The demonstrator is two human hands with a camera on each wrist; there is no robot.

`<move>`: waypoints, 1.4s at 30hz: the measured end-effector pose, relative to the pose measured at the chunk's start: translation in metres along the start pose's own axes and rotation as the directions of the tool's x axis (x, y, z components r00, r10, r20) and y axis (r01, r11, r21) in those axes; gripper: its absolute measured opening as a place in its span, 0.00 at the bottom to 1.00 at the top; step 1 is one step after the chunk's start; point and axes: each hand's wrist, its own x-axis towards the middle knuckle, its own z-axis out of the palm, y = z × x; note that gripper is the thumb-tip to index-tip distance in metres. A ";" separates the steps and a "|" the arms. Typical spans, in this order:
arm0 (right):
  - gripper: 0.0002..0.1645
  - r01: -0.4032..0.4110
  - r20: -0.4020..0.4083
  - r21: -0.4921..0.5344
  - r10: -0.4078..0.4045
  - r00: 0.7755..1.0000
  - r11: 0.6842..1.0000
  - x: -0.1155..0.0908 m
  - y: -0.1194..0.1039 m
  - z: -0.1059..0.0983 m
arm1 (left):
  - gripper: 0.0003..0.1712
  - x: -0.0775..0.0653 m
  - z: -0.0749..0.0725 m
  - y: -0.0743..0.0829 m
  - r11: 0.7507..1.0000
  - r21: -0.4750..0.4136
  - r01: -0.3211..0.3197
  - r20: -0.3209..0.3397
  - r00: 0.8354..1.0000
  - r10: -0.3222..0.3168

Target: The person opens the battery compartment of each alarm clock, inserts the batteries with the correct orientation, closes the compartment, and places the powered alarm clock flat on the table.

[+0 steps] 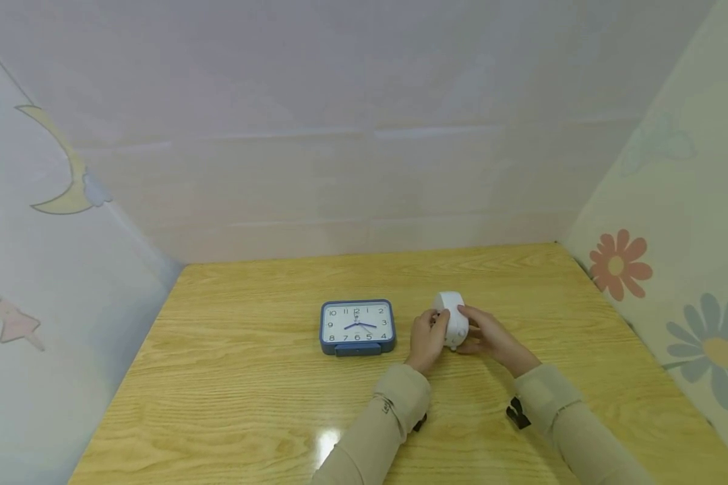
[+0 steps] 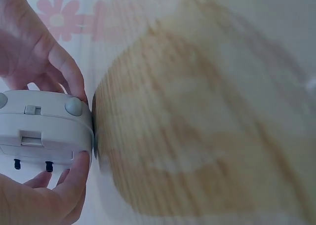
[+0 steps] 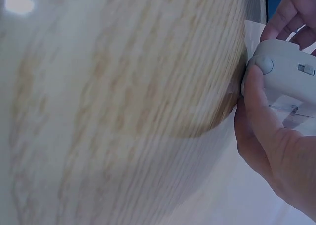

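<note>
Both hands hold a small white alarm clock above the right half of the table. My left hand grips its left side, thumb on the casing. On the opposite side, my right hand holds it with curled fingers. The left wrist view shows the alarm clock's casing with rounded feet, a small slide switch, a cover catch and two black knobs. In the right wrist view, the right thumb lies against one rounded foot. The clock's face is hidden.
A blue rectangular alarm clock lies face up just left of the hands. The wood-grain table meets a pale wall at the back. Side walls carry printed flowers and a moon.
</note>
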 end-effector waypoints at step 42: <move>0.40 -0.057 -0.198 -0.326 -0.009 0.980 0.944 -0.005 -0.021 0.012 | 0.16 0.003 -0.004 -0.016 0.989 -0.147 0.023 -0.004 1.000 -0.024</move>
